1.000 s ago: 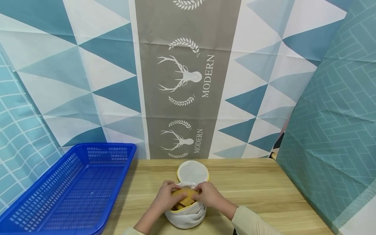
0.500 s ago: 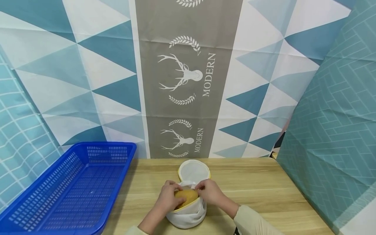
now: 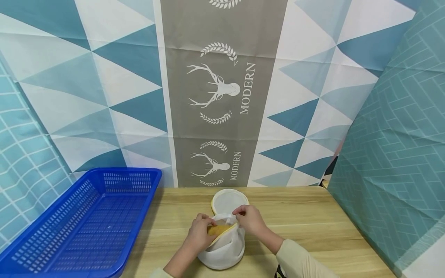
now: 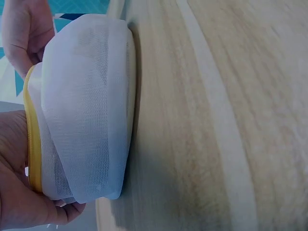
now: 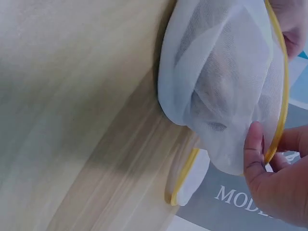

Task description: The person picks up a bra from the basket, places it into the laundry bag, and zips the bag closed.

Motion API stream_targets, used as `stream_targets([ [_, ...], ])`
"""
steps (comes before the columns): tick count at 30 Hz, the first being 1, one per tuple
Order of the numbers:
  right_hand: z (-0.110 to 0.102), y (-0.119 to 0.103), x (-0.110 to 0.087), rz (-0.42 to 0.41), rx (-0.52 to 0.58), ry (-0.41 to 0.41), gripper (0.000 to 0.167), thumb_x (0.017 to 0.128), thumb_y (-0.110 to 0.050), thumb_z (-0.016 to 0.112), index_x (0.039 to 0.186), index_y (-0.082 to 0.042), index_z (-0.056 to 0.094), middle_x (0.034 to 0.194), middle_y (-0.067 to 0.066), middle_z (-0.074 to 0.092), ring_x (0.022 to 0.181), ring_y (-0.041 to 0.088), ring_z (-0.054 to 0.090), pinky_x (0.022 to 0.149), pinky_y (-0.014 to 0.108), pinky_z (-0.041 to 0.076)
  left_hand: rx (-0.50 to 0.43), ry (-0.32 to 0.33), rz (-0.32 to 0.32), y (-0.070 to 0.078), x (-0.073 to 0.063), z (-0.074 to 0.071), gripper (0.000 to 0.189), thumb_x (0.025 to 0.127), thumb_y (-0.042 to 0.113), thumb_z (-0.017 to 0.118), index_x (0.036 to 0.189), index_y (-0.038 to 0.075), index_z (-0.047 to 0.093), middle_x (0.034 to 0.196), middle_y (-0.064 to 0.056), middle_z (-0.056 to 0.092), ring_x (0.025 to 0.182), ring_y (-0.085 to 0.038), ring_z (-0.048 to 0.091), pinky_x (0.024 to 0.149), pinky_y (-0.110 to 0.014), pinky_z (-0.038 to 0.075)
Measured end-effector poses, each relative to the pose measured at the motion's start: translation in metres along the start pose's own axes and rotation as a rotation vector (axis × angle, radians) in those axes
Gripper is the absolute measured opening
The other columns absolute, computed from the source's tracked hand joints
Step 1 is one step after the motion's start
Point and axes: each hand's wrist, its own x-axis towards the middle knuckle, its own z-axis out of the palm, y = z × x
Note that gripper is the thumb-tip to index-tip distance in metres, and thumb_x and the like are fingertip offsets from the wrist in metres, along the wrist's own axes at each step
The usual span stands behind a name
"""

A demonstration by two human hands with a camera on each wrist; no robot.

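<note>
A white mesh laundry bag [image 3: 226, 253] with yellow edging stands on the wooden table, its round lid [image 3: 230, 201] folded back behind the mouth. Inside lies a mustard-yellow item [image 3: 218, 230], partly covered by the bag's wall; its kind is hidden. My left hand [image 3: 199, 231] holds the left side of the mouth, fingers reaching in beside the yellow item. The right hand [image 3: 251, 219] pinches the edge at the back right between thumb and fingers, as the right wrist view shows, drawing the mesh [image 5: 231, 82] upward. The mesh wall [image 4: 82, 106] bulges between both hands in the left wrist view.
A blue perforated plastic basket [image 3: 153, 193] stands at the left of the table [image 3: 295, 216]. Behind the table hangs a patterned cloth backdrop [image 3: 215, 127], and a teal cloth [image 3: 393, 154] borders the right side.
The right hand has left the yellow item for the bag's edge and lifted it, so the mesh now hides more of the item. The left hand has stayed at the mouth.
</note>
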Motion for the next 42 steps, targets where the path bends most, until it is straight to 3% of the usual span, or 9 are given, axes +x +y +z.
stream_targets([
  [9, 0.011, 0.006, -0.005, -0.110, -0.102, -0.099, 0.019, 0.083, -0.025, 0.069, 0.088, -0.006, 0.071, 0.083, 0.004, 0.059, 0.076, 0.012, 0.050, 0.060, 0.022, 0.040, -0.062, -0.010, -0.020, 0.000, 0.000, -0.004, 0.027, 0.069, 0.020, 0.081, 0.089, 0.007, 0.068, 0.104, -0.014, 0.055, 0.097, -0.031, 0.055, 0.076, -0.048, 0.048],
  [14, 0.019, 0.009, -0.006, -0.198, -0.162, -0.115, 0.023, 0.078, -0.028, 0.075, 0.089, -0.008, 0.074, 0.081, 0.003, 0.062, 0.073, 0.011, 0.051, 0.061, 0.019, 0.041, -0.126, -0.042, -0.040, -0.002, 0.002, -0.012, 0.027, 0.075, 0.026, 0.077, 0.090, 0.006, 0.068, 0.107, -0.017, 0.055, 0.099, -0.034, 0.056, 0.080, -0.050, 0.048],
  [19, 0.022, 0.008, -0.006, -0.214, -0.189, -0.097, 0.024, 0.076, -0.026, 0.077, 0.090, -0.007, 0.074, 0.080, 0.003, 0.061, 0.070, 0.006, 0.049, 0.060, 0.018, 0.041, -0.141, -0.014, -0.097, -0.008, 0.005, -0.023, 0.011, 0.083, 0.017, 0.068, 0.089, 0.007, 0.068, 0.106, -0.018, 0.057, 0.102, -0.034, 0.056, 0.087, -0.050, 0.046],
  [26, 0.021, 0.004, -0.006, -0.237, -0.269, -0.108, 0.027, 0.077, -0.025, 0.076, 0.099, -0.010, 0.074, 0.077, 0.001, 0.060, 0.067, 0.005, 0.044, 0.057, 0.017, 0.037, -0.140, 0.008, -0.157, -0.015, 0.003, -0.037, 0.016, 0.081, 0.000, 0.060, 0.095, 0.003, 0.068, 0.099, -0.020, 0.057, 0.087, -0.027, 0.054, 0.074, -0.040, 0.047],
  [31, 0.021, 0.001, -0.007, -0.251, -0.340, -0.122, 0.027, 0.078, -0.026, 0.076, 0.102, -0.015, 0.074, 0.071, -0.002, 0.056, 0.064, 0.005, 0.038, 0.052, 0.018, 0.032, -0.221, 0.000, -0.207, -0.017, 0.004, -0.039, 0.024, 0.078, -0.008, 0.056, 0.097, 0.000, 0.066, 0.106, -0.024, 0.054, 0.076, -0.021, 0.053, 0.059, -0.028, 0.045],
  [36, 0.023, 0.002, -0.008, -0.265, -0.384, -0.111, 0.025, 0.076, -0.025, 0.076, 0.100, -0.020, 0.075, 0.071, -0.003, 0.058, 0.063, 0.004, 0.037, 0.052, 0.017, 0.032, -0.286, 0.021, -0.236, -0.019, 0.007, -0.040, 0.029, 0.072, -0.012, 0.052, 0.095, -0.001, 0.066, 0.107, -0.023, 0.058, 0.063, -0.016, 0.052, 0.048, -0.025, 0.043],
  [42, 0.026, 0.004, -0.008, -0.299, -0.441, -0.095, 0.022, 0.074, -0.022, 0.078, 0.096, -0.023, 0.076, 0.072, -0.003, 0.059, 0.062, 0.003, 0.039, 0.052, 0.016, 0.032, -0.307, 0.065, -0.256, -0.020, 0.014, -0.047, 0.027, 0.071, -0.012, 0.054, 0.093, -0.001, 0.067, 0.096, -0.019, 0.064, 0.061, -0.014, 0.056, 0.050, -0.026, 0.044],
])
